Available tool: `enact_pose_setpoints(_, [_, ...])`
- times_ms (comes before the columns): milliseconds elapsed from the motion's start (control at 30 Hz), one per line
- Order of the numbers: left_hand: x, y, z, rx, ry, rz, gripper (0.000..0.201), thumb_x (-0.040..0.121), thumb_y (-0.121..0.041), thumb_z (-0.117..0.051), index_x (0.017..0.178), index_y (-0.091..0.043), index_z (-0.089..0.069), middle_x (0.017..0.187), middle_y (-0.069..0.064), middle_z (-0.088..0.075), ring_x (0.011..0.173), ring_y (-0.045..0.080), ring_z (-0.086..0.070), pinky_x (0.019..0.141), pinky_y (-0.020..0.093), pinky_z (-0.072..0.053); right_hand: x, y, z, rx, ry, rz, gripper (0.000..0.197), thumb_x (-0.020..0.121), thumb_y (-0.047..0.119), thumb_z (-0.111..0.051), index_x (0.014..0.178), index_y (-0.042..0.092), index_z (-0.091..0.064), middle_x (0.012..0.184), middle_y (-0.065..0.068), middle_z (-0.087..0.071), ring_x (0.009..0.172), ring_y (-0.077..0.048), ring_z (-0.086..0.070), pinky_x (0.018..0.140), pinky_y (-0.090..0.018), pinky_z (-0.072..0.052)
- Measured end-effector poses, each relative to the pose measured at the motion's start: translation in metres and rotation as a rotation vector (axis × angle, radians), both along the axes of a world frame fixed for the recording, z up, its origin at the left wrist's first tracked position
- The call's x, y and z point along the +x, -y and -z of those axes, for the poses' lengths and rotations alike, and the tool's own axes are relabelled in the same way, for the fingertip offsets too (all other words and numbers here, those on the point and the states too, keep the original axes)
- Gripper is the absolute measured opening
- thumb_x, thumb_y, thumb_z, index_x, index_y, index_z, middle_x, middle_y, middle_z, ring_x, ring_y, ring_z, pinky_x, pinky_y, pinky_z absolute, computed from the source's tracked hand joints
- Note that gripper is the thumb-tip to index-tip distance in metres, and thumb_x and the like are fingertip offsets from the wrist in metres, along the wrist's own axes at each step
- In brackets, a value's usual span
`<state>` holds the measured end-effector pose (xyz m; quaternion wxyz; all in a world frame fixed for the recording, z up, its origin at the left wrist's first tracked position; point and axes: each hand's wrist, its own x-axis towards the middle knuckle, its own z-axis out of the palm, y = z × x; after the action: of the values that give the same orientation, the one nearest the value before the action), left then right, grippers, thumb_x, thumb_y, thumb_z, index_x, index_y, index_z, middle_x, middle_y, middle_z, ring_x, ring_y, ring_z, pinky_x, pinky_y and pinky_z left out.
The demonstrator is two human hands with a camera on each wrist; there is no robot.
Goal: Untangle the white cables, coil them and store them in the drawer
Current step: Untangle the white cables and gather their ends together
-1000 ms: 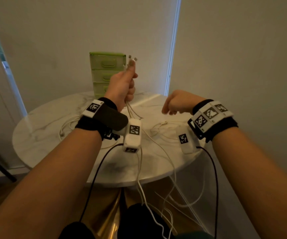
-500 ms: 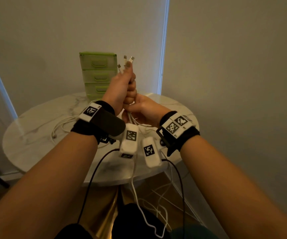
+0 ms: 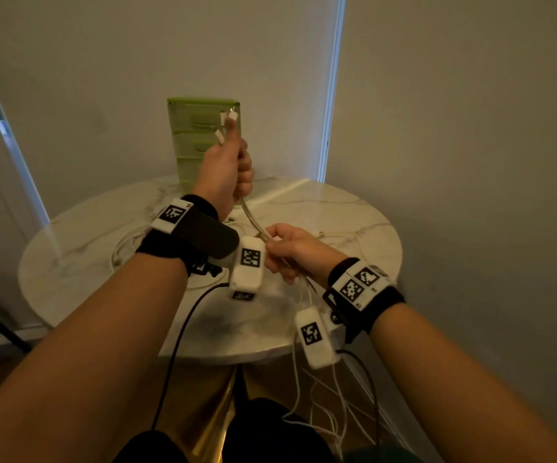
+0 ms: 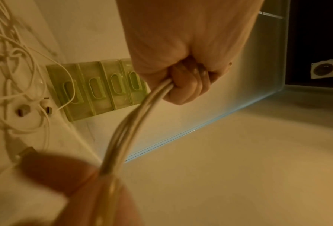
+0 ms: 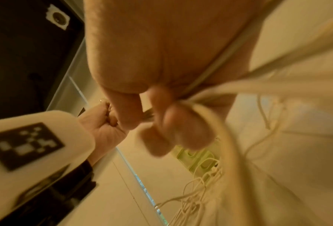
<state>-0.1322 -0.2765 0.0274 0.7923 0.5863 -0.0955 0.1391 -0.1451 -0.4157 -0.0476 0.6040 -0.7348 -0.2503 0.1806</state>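
Note:
My left hand (image 3: pixel 228 168) is raised in front of the green drawer unit (image 3: pixel 200 128) and grips a bundle of white cables (image 3: pixel 250 217), with their plug ends (image 3: pixel 227 120) sticking up above the fist. The bundle runs down to my right hand (image 3: pixel 282 248), whose fingers are curled round it lower down. Below that hand the cables hang off the table edge toward the floor (image 3: pixel 317 412). In the left wrist view the bundle (image 4: pixel 134 122) leaves the fist (image 4: pixel 183 85). In the right wrist view the right hand's fingers (image 5: pixel 161 130) close on the strands.
A round marble table (image 3: pixel 103 262) carries more loose white cables (image 3: pixel 123 242) at the left and others (image 3: pixel 347 233) at the right. The drawer unit, with all its drawers closed, stands at the table's back by the wall. Black wrist-camera wires hang below my arms.
My right hand came in from the right, took the bundle just under the left fist, then slid down it toward me. The left hand stayed raised.

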Motion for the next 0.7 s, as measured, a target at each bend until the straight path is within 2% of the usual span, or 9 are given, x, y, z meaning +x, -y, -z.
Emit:
enact_pose_setpoints(67, [-0.001, -0.002, -0.002, 0.025, -0.005, 0.043, 0.045, 0.095, -0.057, -0.027, 0.063, -0.025, -0.027, 0.046, -0.012, -0.022, 0.038, 0.003, -0.016, 0.033, 0.014, -0.014, 0.003, -0.005, -0.006, -0.049, 0.02, -0.134, 0.012, 0.096, 0.008, -0.04, 0.095, 0.016, -0.049, 0.074, -0.012, -0.052, 0.06, -0.016, -0.052, 0.052, -0.023, -0.051])
enact_pose_setpoints(100, [0.0, -0.004, -0.002, 0.031, -0.008, 0.058, 0.045, 0.094, -0.058, -0.025, 0.063, -0.025, -0.027, 0.047, -0.012, -0.022, 0.038, 0.002, -0.016, 0.033, 0.014, -0.014, 0.005, -0.008, -0.007, -0.102, 0.032, -0.213, 0.012, 0.097, 0.011, -0.041, 0.098, 0.018, -0.05, 0.084, -0.013, -0.055, 0.07, -0.018, -0.056, 0.062, -0.025, -0.052])
enact_pose_setpoints(167, [0.001, -0.009, 0.002, 0.029, -0.024, 0.088, 0.044, 0.094, -0.059, -0.025, 0.064, -0.026, -0.028, 0.048, -0.011, -0.022, 0.038, 0.002, -0.015, 0.033, 0.013, -0.014, 0.01, -0.01, -0.011, -0.195, 0.057, -0.247, 0.014, 0.097, 0.03, -0.04, 0.103, 0.025, -0.053, 0.097, -0.008, -0.061, 0.085, -0.017, -0.06, 0.071, -0.028, -0.048])
enact_pose_setpoints(200, [0.001, -0.011, 0.006, 0.027, -0.039, 0.104, 0.044, 0.094, -0.059, -0.026, 0.064, -0.026, -0.028, 0.049, -0.011, -0.022, 0.038, 0.002, -0.016, 0.033, 0.013, -0.014, 0.015, -0.008, -0.013, -0.199, 0.058, -0.179, 0.022, 0.097, 0.039, -0.036, 0.103, 0.027, -0.054, 0.097, -0.004, -0.064, 0.087, -0.016, -0.06, 0.072, -0.028, -0.047])
enact_pose_setpoints(267, [0.002, -0.016, 0.018, 0.015, -0.079, 0.13, 0.044, 0.094, -0.057, -0.028, 0.063, -0.025, -0.03, 0.05, -0.011, -0.023, 0.038, 0.002, -0.017, 0.033, 0.013, -0.016, 0.031, 0.001, -0.019, -0.123, 0.081, 0.074, 0.032, 0.097, 0.044, -0.034, 0.101, 0.023, -0.058, 0.09, -0.002, -0.068, 0.083, -0.016, -0.061, 0.067, -0.027, -0.045])
enact_pose_setpoints(367, [0.005, -0.018, 0.036, -0.045, -0.157, 0.164, 0.045, 0.096, -0.055, -0.029, 0.061, -0.026, -0.032, 0.047, -0.011, -0.023, 0.037, 0.002, -0.018, 0.033, 0.014, -0.015, 0.068, 0.023, -0.021, -0.211, 0.26, 0.469, 0.026, 0.096, 0.027, -0.044, 0.103, 0.008, -0.061, 0.092, -0.01, -0.069, 0.08, -0.019, -0.058, 0.062, -0.025, -0.043])
enact_pose_setpoints(433, [0.008, -0.017, 0.045, -0.053, -0.194, 0.176, 0.045, 0.096, -0.054, -0.03, 0.062, -0.026, -0.032, 0.047, -0.011, -0.022, 0.037, 0.002, -0.017, 0.034, 0.013, -0.014, 0.089, 0.036, -0.017, -0.339, 0.347, 0.587, 0.018, 0.094, 0.019, -0.048, 0.098, 0.01, -0.062, 0.102, -0.014, -0.07, 0.082, -0.018, -0.057, 0.064, -0.024, -0.043])
enact_pose_setpoints(567, [0.018, -0.02, 0.055, -0.051, -0.242, 0.173, 0.044, 0.097, -0.053, -0.032, 0.062, -0.026, -0.031, 0.045, -0.012, -0.023, 0.035, 0.001, -0.017, 0.033, 0.01, -0.013, 0.101, 0.049, -0.019, -0.645, 0.28, 0.525, 0.023, 0.091, 0.017, -0.052, 0.107, 0.005, -0.065, 0.109, -0.013, -0.068, 0.084, -0.019, -0.055, 0.06, -0.021, -0.042])
enact_pose_setpoints(700, [0.03, -0.025, 0.068, -0.032, -0.303, 0.18, 0.043, 0.096, -0.055, -0.031, 0.064, -0.026, -0.032, 0.045, -0.012, -0.023, 0.033, 0.0, -0.018, 0.029, 0.009, -0.015, 0.095, 0.044, -0.018, -0.665, 0.106, 0.399, 0.029, 0.093, 0.023, -0.052, 0.114, 0.006, -0.06, 0.101, -0.007, -0.065, 0.079, -0.019, -0.058, 0.064, -0.026, -0.047])
